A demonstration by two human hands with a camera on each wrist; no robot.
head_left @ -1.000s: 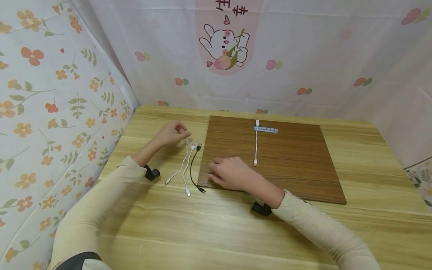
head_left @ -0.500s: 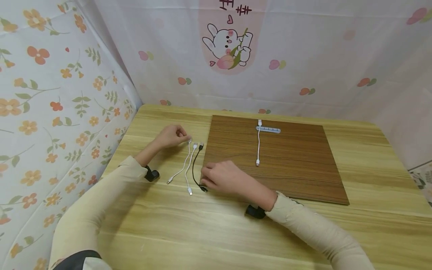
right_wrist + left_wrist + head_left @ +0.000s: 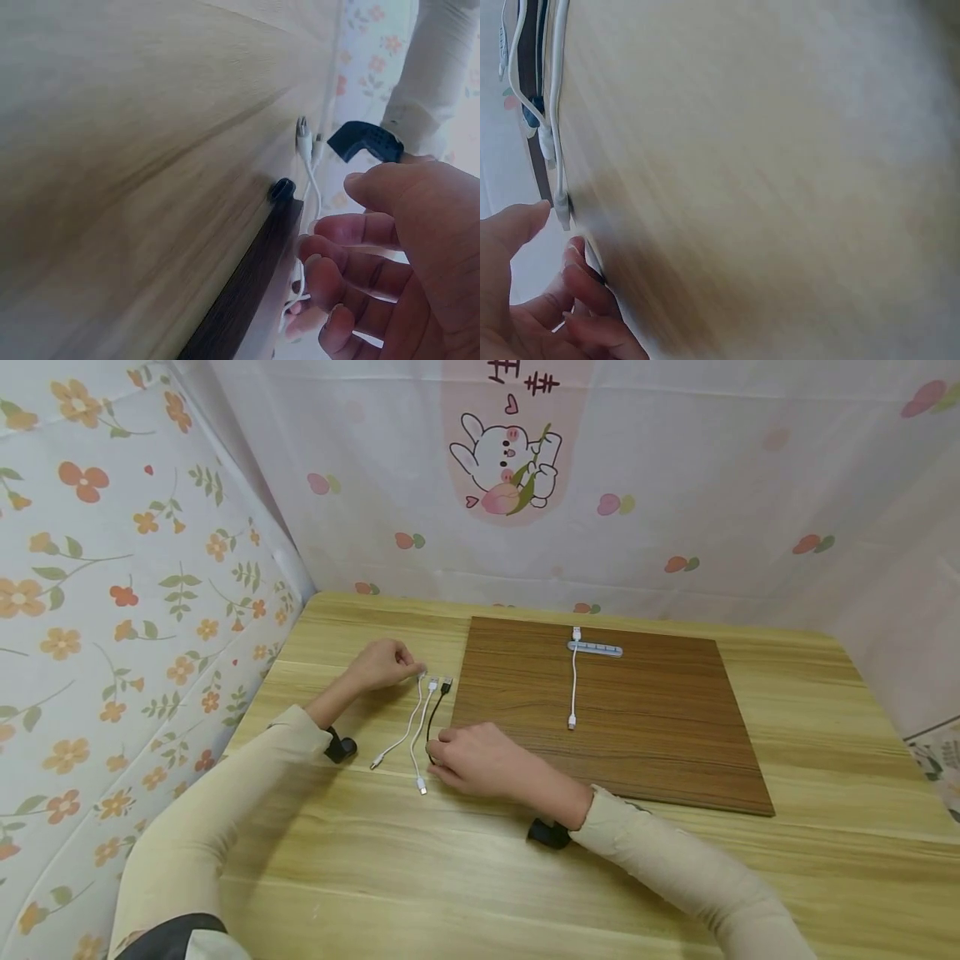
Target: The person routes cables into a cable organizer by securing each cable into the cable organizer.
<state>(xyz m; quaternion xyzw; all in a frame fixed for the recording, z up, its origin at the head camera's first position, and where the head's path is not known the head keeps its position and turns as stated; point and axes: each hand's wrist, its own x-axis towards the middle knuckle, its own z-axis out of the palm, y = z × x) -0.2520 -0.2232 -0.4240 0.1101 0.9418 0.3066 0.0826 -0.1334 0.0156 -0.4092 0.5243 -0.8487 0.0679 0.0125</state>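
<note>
In the head view my left hand is at the far end of the leftmost white USB cable. The left wrist view shows thumb and forefinger apart, with the cable's white connector near their tips. Beside it lie a second white USB cable and a black USB cable. My right hand hovers over the black cable's near end, hiding it in the head view. Its fingers are loosely bent and hold nothing in the right wrist view, where a black plug shows beside the board edge.
A dark brown board lies on the light wooden table. Near its far edge is a pale blue cable clip strip, with another white USB cable running from its left end. Patterned cloth hangs behind and at left.
My right hand has moved left from over the board's corner to the black cable's near end. My left hand has come down slightly to the white cable's far connector.
</note>
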